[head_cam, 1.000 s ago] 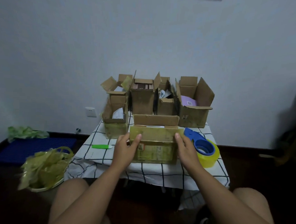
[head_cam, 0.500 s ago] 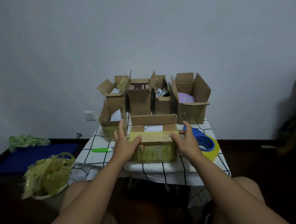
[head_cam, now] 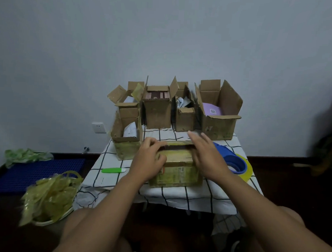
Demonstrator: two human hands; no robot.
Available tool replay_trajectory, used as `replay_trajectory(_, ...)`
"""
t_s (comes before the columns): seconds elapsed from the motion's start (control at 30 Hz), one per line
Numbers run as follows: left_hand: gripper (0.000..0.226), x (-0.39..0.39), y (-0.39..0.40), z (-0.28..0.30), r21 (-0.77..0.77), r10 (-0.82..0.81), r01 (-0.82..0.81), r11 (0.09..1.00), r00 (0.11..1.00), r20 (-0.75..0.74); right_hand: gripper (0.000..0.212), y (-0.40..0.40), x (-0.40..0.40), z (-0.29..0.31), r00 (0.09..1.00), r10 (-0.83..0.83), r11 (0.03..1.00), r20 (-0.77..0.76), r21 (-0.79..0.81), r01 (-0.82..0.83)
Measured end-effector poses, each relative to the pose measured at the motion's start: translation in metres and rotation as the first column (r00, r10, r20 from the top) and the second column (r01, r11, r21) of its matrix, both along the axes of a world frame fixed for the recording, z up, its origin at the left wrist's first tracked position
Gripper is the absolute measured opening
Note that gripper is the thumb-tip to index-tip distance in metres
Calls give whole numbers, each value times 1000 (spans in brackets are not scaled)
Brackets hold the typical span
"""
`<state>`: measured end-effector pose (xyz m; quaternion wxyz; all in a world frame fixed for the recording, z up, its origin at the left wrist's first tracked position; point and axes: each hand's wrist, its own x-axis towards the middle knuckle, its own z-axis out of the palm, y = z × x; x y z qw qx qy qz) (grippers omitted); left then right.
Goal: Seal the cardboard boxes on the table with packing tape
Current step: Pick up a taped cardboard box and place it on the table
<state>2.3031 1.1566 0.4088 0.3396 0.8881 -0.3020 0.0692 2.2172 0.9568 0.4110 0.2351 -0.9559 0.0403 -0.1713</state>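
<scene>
A small cardboard box (head_cam: 176,170) covered in old yellowish tape stands at the table's near edge. Its two long flaps are folded down, with a dark gap between them. My left hand (head_cam: 151,159) is at the box's left end, fingers curled over the far flap and thumb on the near flap. My right hand (head_cam: 207,155) lies over the right end with straight, blurred fingers reaching across the far flap. A blue tape dispenser (head_cam: 233,162) with a yellow tape roll (head_cam: 247,170) sits just right of the box.
Several open boxes stand behind: a back row (head_cam: 158,110) and a large right one (head_cam: 219,124), plus one at the left (head_cam: 126,143). A green cutter (head_cam: 112,170) lies on the checked tablecloth (head_cam: 177,197). A bag of tape scraps (head_cam: 49,197) sits on the floor at the left.
The far flap, upright a second ago, is now folded down over the box. Both hands rose from the box's front face and sides onto its top.
</scene>
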Motion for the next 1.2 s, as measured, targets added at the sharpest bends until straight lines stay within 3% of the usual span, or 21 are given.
replay_trajectory(0.1,33,-4,0,-4,20,7,-8,1000,1000,17,36,4,-6,-4,1000,-9,999,13,-51,10)
replay_trajectory(0.17,34,-6,0,-6,66,9,-12,998,999,48,34,3,-12,-2,999,34,998,10,-48,-33)
replay_trajectory(0.27,43,-15,2,-2,176,-37,18,984,994,107,57,-6,-16,-3,983,108,979,-150,-155,-131)
replay_trajectory(0.33,65,-20,3,1,313,-66,24,949,990,122,69,-10,-15,-5,968,105,958,-226,-240,-160)
replay_trajectory(0.47,87,-20,6,-6,487,-85,-12,873,981,176,68,-8,-16,-3,971,102,957,-217,-244,-155)
replay_trajectory(0.77,76,-24,1,-7,463,-13,-16,886,998,60,73,0,-19,-3,964,61,968,-259,-221,-121)
replay_trajectory(1.07,78,-24,-3,-2,520,-10,-28,854,997,70,81,1,-15,-8,968,-9,952,-252,-300,-70)
replay_trajectory(1.13,77,-25,-2,-4,509,-12,-23,860,998,66,84,-2,-18,-5,966,42,970,-257,-223,-101)
replay_trajectory(1.2,75,-23,0,-5,478,-8,-22,878,998,61,84,-9,-24,-3,983,70,997,-171,-24,-75)
